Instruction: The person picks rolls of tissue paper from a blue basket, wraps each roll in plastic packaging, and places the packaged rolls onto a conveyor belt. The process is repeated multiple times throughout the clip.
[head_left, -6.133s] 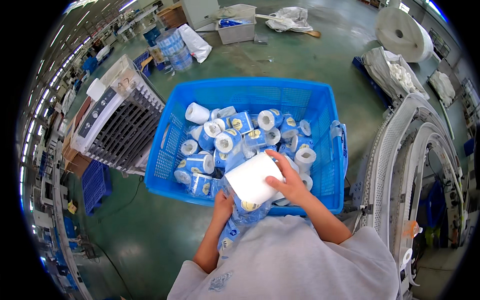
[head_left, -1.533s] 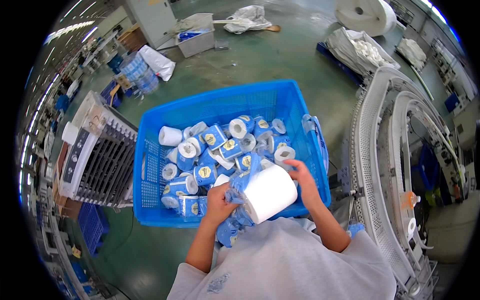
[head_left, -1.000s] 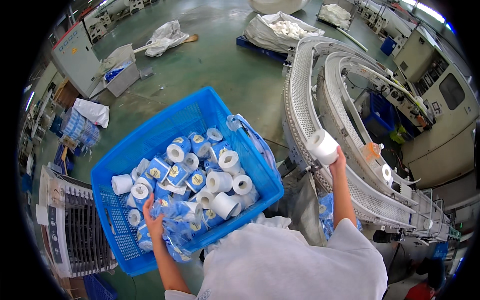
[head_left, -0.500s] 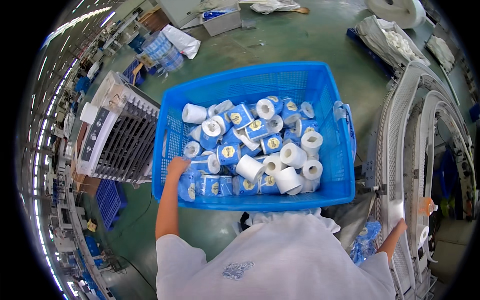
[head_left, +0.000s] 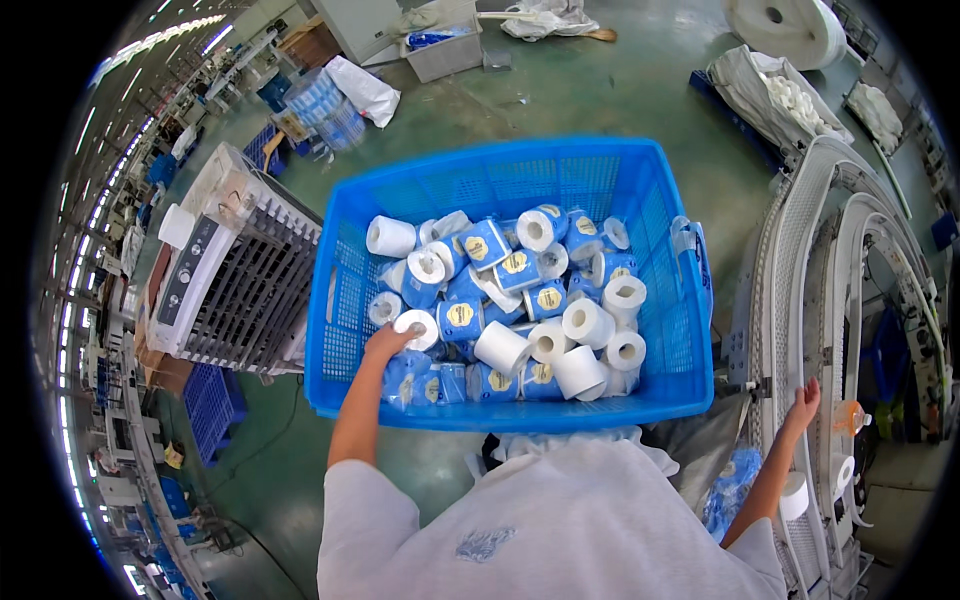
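Note:
A large blue plastic basket (head_left: pixel 510 415) in front of me holds many toilet rolls, some in blue and clear wrapping, others bare white. Inside its near left corner, my left hand (head_left: pixel 388 343) is closed on a toilet roll (head_left: pixel 417 330), whose round end faces up. The fingers lie at the roll's rim and core. Out to the right, my right hand (head_left: pixel 804 402) is held over the conveyor (head_left: pixel 790 340), fingers stretched and nothing in them. A white roll (head_left: pixel 793 496) stands on the conveyor beside my right forearm, and another roll (head_left: pixel 843 470) lies farther right.
An air cooler (head_left: pixel 240 270) stands left of the basket, with a blue pallet (head_left: pixel 213 410) below it. An orange bottle (head_left: pixel 850 417) sits by the conveyor. Blue plastic film (head_left: pixel 735 490) is bunched near my right arm. A sack of white rolls (head_left: pixel 785 95) lies at the far right.
My left hand has moved right and inward onto a roll, which now shows its end upward. My right hand has lifted up the conveyor, and a white roll has appeared beside that forearm.

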